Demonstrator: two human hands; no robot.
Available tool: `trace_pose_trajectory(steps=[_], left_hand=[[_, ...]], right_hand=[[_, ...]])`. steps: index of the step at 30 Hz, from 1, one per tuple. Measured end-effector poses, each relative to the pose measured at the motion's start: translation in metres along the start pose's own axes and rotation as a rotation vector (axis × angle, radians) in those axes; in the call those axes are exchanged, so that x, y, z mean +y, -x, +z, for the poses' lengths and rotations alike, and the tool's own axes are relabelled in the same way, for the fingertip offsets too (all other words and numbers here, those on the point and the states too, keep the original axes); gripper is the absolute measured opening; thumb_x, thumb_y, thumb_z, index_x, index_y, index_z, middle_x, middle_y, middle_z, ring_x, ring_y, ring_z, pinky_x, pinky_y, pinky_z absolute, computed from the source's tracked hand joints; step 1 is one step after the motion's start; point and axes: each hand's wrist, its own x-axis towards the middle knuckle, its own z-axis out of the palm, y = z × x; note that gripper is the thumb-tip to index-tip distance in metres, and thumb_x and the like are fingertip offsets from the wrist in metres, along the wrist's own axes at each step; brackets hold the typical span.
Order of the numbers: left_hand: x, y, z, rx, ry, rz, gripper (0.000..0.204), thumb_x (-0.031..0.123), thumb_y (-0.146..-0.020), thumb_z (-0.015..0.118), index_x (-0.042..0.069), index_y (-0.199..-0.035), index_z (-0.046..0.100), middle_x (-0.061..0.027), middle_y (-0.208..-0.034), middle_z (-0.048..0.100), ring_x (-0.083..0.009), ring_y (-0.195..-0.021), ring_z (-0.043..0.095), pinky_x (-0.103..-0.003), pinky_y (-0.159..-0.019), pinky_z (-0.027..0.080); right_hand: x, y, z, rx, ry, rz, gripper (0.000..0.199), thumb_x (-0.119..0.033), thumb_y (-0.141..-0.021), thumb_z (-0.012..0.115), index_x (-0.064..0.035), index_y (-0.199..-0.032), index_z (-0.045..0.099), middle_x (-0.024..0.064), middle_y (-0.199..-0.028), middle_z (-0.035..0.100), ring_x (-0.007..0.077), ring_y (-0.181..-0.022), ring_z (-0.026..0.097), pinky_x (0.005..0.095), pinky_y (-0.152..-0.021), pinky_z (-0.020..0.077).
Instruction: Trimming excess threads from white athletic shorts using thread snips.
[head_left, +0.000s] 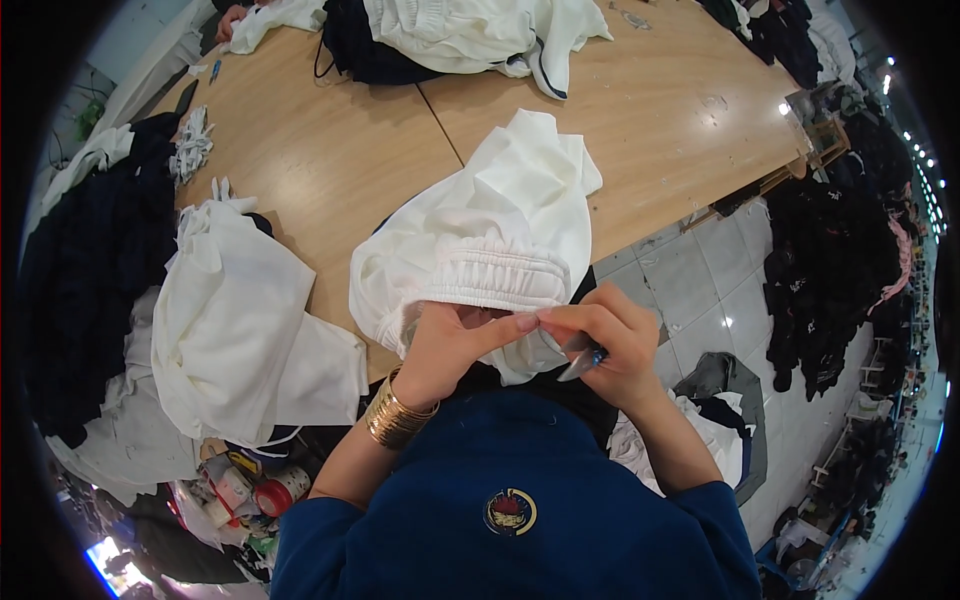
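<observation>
A white garment (480, 215) with a gathered elastic waistband lies across the near edge of the table, its opening toward me. My left hand (450, 350) has its fingers inside the waistband and its thumb on the band's edge, gripping it. At the right end of the band, my right hand (610, 335) pinches the edge between thumb and forefinger. Tucked in that same palm is a small metal tool with a pointed blade, probably thread snips (583, 360). The fingertips of both hands nearly meet.
Another white garment (235, 320) hangs over the table's left side, near dark cloth (105, 270). More white and navy clothing (440, 40) is heaped at the far side of the wooden table (680, 130). A person's hand (230, 22) shows far left. Garments lie in a grey bag (740, 400) on the tiled floor.
</observation>
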Motion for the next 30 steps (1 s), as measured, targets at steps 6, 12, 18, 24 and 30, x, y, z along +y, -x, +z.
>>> trace_pose_trajectory(steps=[6,12,18,24,30], left_hand=[[0.003,0.001,-0.002,0.023,0.044,0.072,0.052,-0.004,-0.074,0.067,-0.003,-0.120,0.043,-0.0101,-0.114,0.054,-0.0178,-0.105,0.053,-0.032,-0.091,0.043],[0.008,-0.001,-0.007,0.064,0.065,0.120,0.040,0.002,-0.079,0.065,-0.001,-0.115,0.049,-0.0095,-0.106,0.060,-0.0187,-0.098,0.058,-0.030,-0.084,0.045],[0.035,-0.016,-0.045,0.293,0.244,0.179,0.027,0.013,-0.087,0.057,0.001,-0.111,0.055,-0.0096,-0.099,0.064,-0.0178,-0.087,0.063,-0.026,-0.072,0.046],[0.054,-0.007,-0.031,0.025,-0.529,0.101,0.040,0.015,-0.082,0.062,0.005,-0.119,0.053,-0.0077,-0.103,0.063,-0.0192,-0.091,0.062,-0.028,-0.078,0.046],[0.048,-0.068,-0.015,0.299,-1.464,1.022,0.038,0.008,-0.074,0.064,0.009,-0.112,0.058,-0.0088,-0.092,0.062,-0.0273,-0.087,0.061,-0.032,-0.074,0.048]], right_hand=[[-0.006,-0.004,-0.006,0.041,-0.143,0.137,0.028,-0.005,-0.062,0.078,-0.0083,-0.086,0.064,0.0011,-0.067,0.050,0.0090,-0.054,0.042,0.0201,-0.045,0.0291],[0.007,-0.004,0.020,0.134,0.197,0.297,0.036,-0.006,-0.062,0.073,-0.0126,-0.095,0.060,0.0056,-0.082,0.055,0.0231,-0.065,0.057,0.0294,-0.051,0.0439],[0.067,0.000,-0.012,-0.011,0.017,0.599,0.018,-0.016,-0.071,0.069,-0.0027,-0.081,0.061,0.0023,-0.061,0.048,0.0131,-0.057,0.048,0.0268,-0.050,0.0373],[0.040,-0.031,-0.034,-0.035,-0.339,0.686,0.024,-0.020,-0.077,0.067,0.0024,-0.074,0.057,-0.0011,-0.055,0.039,0.0051,-0.057,0.034,0.0233,-0.048,0.0282],[-0.001,-0.062,-0.033,-0.211,-0.060,0.450,0.018,-0.019,-0.075,0.066,-0.0030,-0.078,0.060,0.0103,-0.059,0.049,0.0139,-0.052,0.045,0.0280,-0.050,0.0367]])
